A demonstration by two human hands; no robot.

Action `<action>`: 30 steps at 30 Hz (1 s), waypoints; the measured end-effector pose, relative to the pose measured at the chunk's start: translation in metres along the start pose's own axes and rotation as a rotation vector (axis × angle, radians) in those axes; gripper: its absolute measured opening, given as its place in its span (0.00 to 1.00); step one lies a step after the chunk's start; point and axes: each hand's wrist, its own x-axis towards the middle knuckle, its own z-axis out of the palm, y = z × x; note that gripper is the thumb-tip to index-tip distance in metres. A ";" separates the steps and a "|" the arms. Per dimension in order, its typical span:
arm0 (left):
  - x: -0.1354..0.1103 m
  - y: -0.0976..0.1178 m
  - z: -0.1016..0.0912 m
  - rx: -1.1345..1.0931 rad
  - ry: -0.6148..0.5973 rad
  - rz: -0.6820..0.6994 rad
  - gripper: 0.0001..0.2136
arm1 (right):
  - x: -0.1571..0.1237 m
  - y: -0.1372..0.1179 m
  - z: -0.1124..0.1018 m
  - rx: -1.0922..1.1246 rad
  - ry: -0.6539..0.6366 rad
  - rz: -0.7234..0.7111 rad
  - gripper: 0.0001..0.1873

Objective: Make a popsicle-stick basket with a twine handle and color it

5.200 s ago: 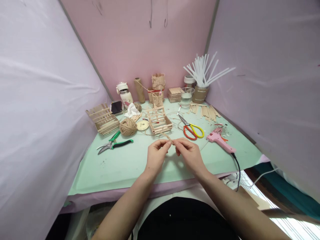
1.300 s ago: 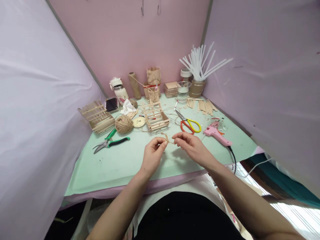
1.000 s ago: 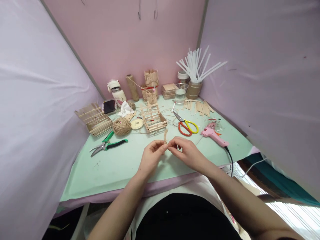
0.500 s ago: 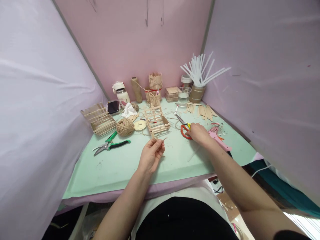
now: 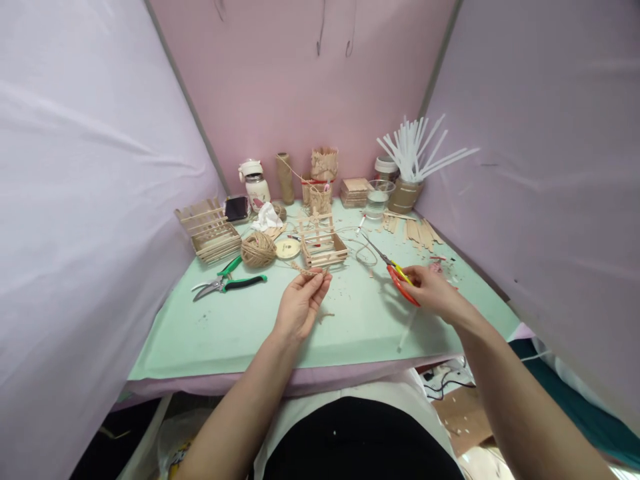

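A cloth-walled craft booth (image 5: 295,100), shown by scissors (image 5: 392,265) over the surface (image 5: 235,340), a twine ball (image 5: 259,249) toward its left edge, white sticks (image 5: 413,150) at its far-right corner.

Text log | I can read no lettering from here | round cream disc (image 5: 288,249), just right of the twine ball (image 5: 259,249): dark marking, too small for me to read

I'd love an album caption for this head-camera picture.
Over a pale green table, the left hand pinches a piece of twine while the right hand holds red-and-yellow scissors.
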 end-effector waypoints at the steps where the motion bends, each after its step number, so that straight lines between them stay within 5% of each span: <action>1: 0.000 0.000 0.000 0.007 -0.001 0.009 0.05 | -0.008 -0.001 0.003 0.035 -0.038 0.011 0.21; 5: 0.001 0.002 0.001 0.055 -0.008 0.078 0.07 | -0.039 -0.020 0.012 0.175 -0.068 0.034 0.27; 11: 0.002 0.005 0.003 0.097 0.000 0.209 0.14 | -0.074 -0.037 0.025 0.348 -0.367 0.001 0.14; 30: -0.002 -0.004 0.006 0.248 -0.106 0.182 0.17 | -0.079 -0.054 0.038 0.402 -0.457 -0.002 0.12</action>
